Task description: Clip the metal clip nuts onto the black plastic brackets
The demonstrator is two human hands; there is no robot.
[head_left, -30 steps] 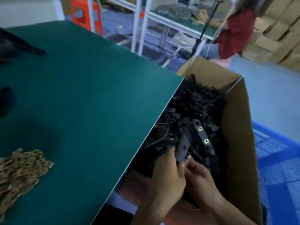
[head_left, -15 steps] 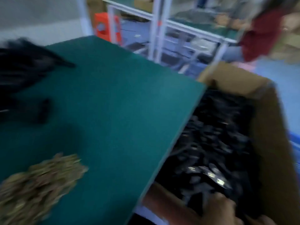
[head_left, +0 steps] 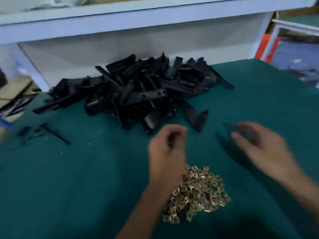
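Observation:
A big heap of black plastic brackets (head_left: pixel 138 90) lies at the back of the green table (head_left: pixel 69 178). A pile of brass-coloured metal clip nuts (head_left: pixel 198 192) sits near the front. My left hand (head_left: pixel 165 147) hovers between the two piles, just above the clip nuts, with its fingers curled inward. Motion blur hides whether it holds anything. To the right of the bracket heap, my right hand (head_left: pixel 259 147) is above the mat with its fingers loosely spread. No object is plainly in it, and it is blurred too.
A few loose black pieces (head_left: pixel 44 133) lie on the mat at the left. A white shelf frame (head_left: pixel 138 19) and back panel rise behind the heap. Cardboard (head_left: pixel 13 94) sits at the left edge. Bare green mat lies at the front left.
The view swung left from the cardboard box of brackets beside the table to the tabletop. Both hands left the box and now hover over the mat near the clip nuts.

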